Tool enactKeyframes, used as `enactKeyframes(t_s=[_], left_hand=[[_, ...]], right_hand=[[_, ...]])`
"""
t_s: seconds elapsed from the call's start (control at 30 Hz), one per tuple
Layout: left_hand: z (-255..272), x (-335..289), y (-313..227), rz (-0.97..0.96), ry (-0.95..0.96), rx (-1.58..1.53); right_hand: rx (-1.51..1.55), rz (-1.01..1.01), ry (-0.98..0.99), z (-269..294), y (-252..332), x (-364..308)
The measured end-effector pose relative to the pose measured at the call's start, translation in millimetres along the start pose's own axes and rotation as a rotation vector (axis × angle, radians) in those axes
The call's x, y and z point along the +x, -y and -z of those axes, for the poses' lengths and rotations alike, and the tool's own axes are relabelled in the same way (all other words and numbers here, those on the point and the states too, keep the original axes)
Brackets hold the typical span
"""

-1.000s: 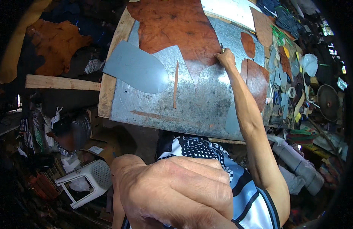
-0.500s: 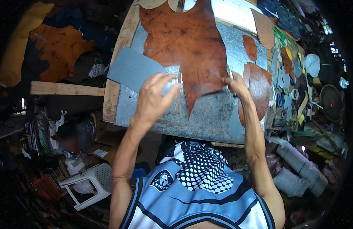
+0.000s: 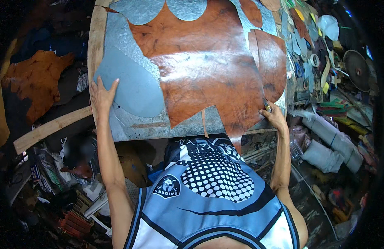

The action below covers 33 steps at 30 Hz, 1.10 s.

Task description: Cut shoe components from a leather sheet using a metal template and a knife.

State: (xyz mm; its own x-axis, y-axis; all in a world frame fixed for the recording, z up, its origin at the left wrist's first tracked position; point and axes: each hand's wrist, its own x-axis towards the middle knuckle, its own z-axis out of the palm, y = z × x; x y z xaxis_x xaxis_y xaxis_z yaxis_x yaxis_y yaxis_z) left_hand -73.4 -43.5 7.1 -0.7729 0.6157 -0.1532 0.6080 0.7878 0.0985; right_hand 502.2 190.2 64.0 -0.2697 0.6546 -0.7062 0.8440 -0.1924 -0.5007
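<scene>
A large brown leather hide (image 3: 200, 66) with curved cut-outs along its far edge lies across the metal-topped table, one pointed strip hanging over the near edge. My left hand (image 3: 102, 96), fingers spread, rests on the left edge of a smooth grey rounded template sheet (image 3: 136, 85). My right hand (image 3: 276, 116) is closed around a small knife (image 3: 267, 107) with a dark and yellowish handle, at the hide's right edge. Close to that hand lies a cut rounded leather piece (image 3: 273, 62). A narrow leather strip (image 3: 204, 120) shows at the hide's notched near edge.
The table's wooden edge (image 3: 95, 45) runs along the left, with a wooden plank (image 3: 55, 128) jutting out beyond it. At right are leather scraps, a tape roll (image 3: 314, 60) and a round dark disc (image 3: 357, 70). Wrapped rolls (image 3: 335, 139) lie below them.
The hide has been drawn toward me, its tip now over the near edge. My left hand has moved left onto the grey sheet, which has turned. My right hand is lower, still with the knife.
</scene>
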Motion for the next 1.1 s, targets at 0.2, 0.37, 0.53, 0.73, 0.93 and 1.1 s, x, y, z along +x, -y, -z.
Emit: enactKeyframes(t_s=[0.2,0.37,0.53,0.73,0.93,1.1], left_hand=[[0,50,36,0.117,-0.041,-0.155],[21,41,6,0.087,0.019,-0.015],[23,45,12,-0.026,-0.021,-0.029],[49,56,55,0.051,0.09,-0.395],[115,46,70,0.032,0.208,-1.252],[143,58,49,-0.134,0.217,-1.412]], right_hand=[[-0.324,-0.021,-0.376,-22,5,-20],[-0.324,0.072,-0.659,-50,-8,-37],[-0.228,0.301,-0.72,-100,13,-52],[-0.191,0.256,-0.694,-124,25,-56],[-0.043,0.323,-0.564,-136,35,-73],[0.554,0.416,-0.099,-153,76,-68]])
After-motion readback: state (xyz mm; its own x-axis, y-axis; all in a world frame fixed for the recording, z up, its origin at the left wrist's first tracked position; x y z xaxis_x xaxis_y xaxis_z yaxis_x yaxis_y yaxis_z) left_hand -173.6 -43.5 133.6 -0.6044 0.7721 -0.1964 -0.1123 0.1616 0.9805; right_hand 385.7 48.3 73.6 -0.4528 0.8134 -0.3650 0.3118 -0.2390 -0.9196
